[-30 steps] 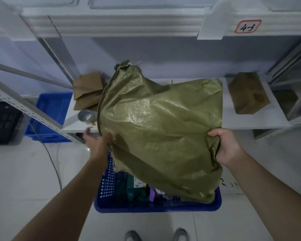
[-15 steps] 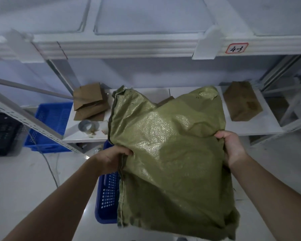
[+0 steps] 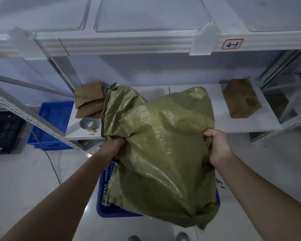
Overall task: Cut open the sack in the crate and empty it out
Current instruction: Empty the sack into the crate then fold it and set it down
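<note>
Nearest the cam were the person's shoes point(image 3: 182, 237) at the bottom edge, then both forearms reaching fwd. Left hand point(image 3: 114, 147) was clamped on a bunched fold at the sack's left edge; right hand point(image 3: 216, 146) was fisted tight on the right edge, fabric gathered in the grip. The green woven sack point(image 3: 160, 150) hung between them, lifted up over the blue crate point(image 3: 106, 202) on the floor, its lower end drooping down across the crate's near rim and hiding most of the inside.

Imo the step was the shake-out: sack looked limp and flat, so prob mostly empty already. To do it well I'd keep both grips high on the closed end, keep the open end pointing down inside the crate walls, and give short shakes so nothing bounces out onto the floor. The mouth wasn't visible, so couldn't tell if it really was over the crate or hanging past the front rim. Worth checking.

Containers: crate contents were hidden by the sack, can't say what was in it. Further back, the low shelf point(image 3: 198, 94) carried flattened brown cardboard point(image 3: 89, 100), a tape roll point(image 3: 86, 122) and a brown paper parcel point(image 3: 241, 100). Left of it, a second blue crate point(image 3: 54, 115) sat on the floor, looked empty from what showed, w/ a black crate point(image 3: 3, 131) beside it, too dark to see into.
</note>
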{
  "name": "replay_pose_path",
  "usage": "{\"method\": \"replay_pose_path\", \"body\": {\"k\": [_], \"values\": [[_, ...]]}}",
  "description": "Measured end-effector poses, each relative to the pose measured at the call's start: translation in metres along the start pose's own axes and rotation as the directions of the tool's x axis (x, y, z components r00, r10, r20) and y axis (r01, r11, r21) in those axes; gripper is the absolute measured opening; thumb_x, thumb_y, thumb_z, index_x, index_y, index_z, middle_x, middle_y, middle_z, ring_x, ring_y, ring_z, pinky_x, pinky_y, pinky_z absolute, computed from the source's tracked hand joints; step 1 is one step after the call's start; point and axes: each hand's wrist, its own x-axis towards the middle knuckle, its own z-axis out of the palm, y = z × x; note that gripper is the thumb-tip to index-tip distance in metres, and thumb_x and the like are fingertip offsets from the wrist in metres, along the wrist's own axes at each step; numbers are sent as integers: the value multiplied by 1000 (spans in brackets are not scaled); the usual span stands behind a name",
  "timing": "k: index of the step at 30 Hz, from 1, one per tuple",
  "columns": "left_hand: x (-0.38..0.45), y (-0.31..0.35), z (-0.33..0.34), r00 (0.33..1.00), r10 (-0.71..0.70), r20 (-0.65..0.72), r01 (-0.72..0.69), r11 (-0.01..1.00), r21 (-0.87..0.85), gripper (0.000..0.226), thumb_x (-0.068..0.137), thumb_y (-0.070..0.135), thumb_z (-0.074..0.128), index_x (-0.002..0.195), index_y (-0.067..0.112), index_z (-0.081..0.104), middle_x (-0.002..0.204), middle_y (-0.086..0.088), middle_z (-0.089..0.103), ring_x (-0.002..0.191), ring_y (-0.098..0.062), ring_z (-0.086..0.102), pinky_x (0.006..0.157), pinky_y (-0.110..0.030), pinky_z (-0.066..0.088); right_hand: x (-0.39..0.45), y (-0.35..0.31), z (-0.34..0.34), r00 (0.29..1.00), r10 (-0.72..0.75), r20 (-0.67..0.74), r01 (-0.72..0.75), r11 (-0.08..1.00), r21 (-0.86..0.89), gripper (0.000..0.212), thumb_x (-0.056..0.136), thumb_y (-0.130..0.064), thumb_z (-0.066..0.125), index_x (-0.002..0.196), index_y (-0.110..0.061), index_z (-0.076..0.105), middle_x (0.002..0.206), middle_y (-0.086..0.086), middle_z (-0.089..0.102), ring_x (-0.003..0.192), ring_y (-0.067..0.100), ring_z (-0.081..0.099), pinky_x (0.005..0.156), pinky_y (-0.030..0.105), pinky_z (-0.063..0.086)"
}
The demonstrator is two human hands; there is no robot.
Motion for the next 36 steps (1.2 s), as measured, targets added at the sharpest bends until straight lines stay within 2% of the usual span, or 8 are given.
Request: {"method": "replay_pose_path", "body": {"k": [6, 13, 17, 20, 23, 26, 28, 36], "values": [[-4, 12, -16, 994, -48, -95, 29, 981, -191, 39, 87, 2, 44, 125, 7, 45, 100, -12, 56, 89, -29, 54, 84, -45, 46, 13, -10, -11, 1000, -21, 20, 24, 983, -180, 27, 89, -22, 62, 111, -7, 66, 102, 13, 70, 91, 28, 66, 67, 36, 51], [-3, 16, -26, 967, -45, -251, -30, 958, -284, 65, 86, 26, 63, 138, 25, 25, 131, -14, 42, 116, -34, 48, 97, -54, 44, 12, -5, -15, 985, -146, 88, 169, 894, -414, 68, 67, -4, 83, 123, -10, 45, 112, 14, 63, 99, 31, 66, 73, 43, 57], [-5, 12, -26, 893, 206, -399, -284, 948, -145, 27, 88, 1, 46, 98, 26, 40, 108, -10, 47, 100, -32, 52, 79, -52, 51, 10, -1, -14, 938, -348, 0, 316, 853, -415, 55, 76, 13, 68, 116, -16, 43, 114, 14, 56, 94, 26, 61, 87, 47, 54], [-7, 10, -27, 914, 238, -328, -303, 939, -162, 45, 89, 0, 36, 68, 31, 62, 104, -4, 54, 100, -31, 51, 73, -44, 46, 15, 2, -17, 916, -400, 30, 388, 864, -321, 46, 76, 18, 61, 101, -20, 52, 120, 7, 61, 101, 23, 61, 94, 47, 51], [-15, 9, -36, 984, 175, 29, -163, 957, -241, 27, 89, 19, 59, 113, 27, 68, 133, -3, 46, 118, -29, 47, 101, -48, 43, 22, 3, -21, 923, -382, 35, 377, 888, -263, 40, 75, 21, 55, 78, -15, 40, 111, 11, 67, 110, 32, 62, 94, 47, 50], [-20, 7, -38, 952, 25, 305, -139, 923, 360, 93, 54, 41, 85, 138, 27, 47, 139, -6, 38, 123, -29, 45, 106, -46, 41, 29, 1, -28, 927, -375, 16, 358, 869, -342, 39, 75, 18, 57, 76, -15, 37, 104, 14, 64, 109, 32, 61, 89, 44, 50], [-18, 4, -24, 976, -16, 215, -161, 609, 777, 100, 57, 37, 85, 143, 26, 37, 140, -10, 31, 124, -32, 42, 107, -43, 41, 31, 0, -28, 917, -399, 21, 369, 824, -430, 38, 74, 12, 64, 74, -18, 39, 98, 13, 64, 100, 29, 62, 87, 41, 50], [-3, 3, -15, 900, 417, 129, -271, 302, 914, 27, 77, 37, 71, 95, 16, 72, 114, -10, 55, 107, -28, 52, 92, -34, 45, 35, -5, -32, 850, -527, 2, 412, 662, -626, 35, 83, -12, 66, 70, -20, 36, 66, 0, 40, 58, 17, 40, 54, 30, 32]]}}
